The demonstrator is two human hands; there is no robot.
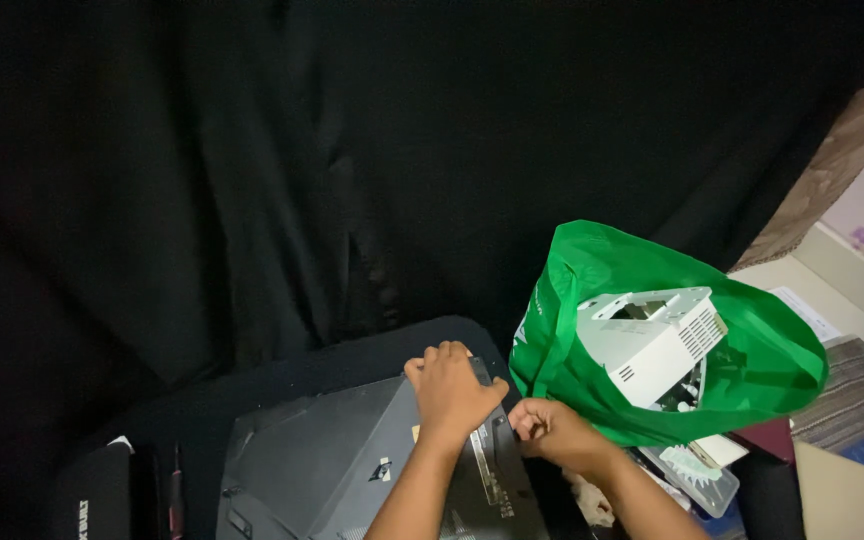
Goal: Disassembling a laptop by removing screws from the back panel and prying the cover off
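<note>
Head view. Dark grey flat device, lying on a black-draped worktop; casing closed as far as visible. Left hand: fingers pressed together, flat on its upper right corner. Right hand: fingers curled, pinching at the device's right edge; what they pinch cannot be told. Just beside: green bag holding a white vented housing. Screwdriver lies untouched at left.

- One view only, from a camera worn on the person's head.
- It faces steeply down and forward, close above the hands at the bench's near edge.
</note>
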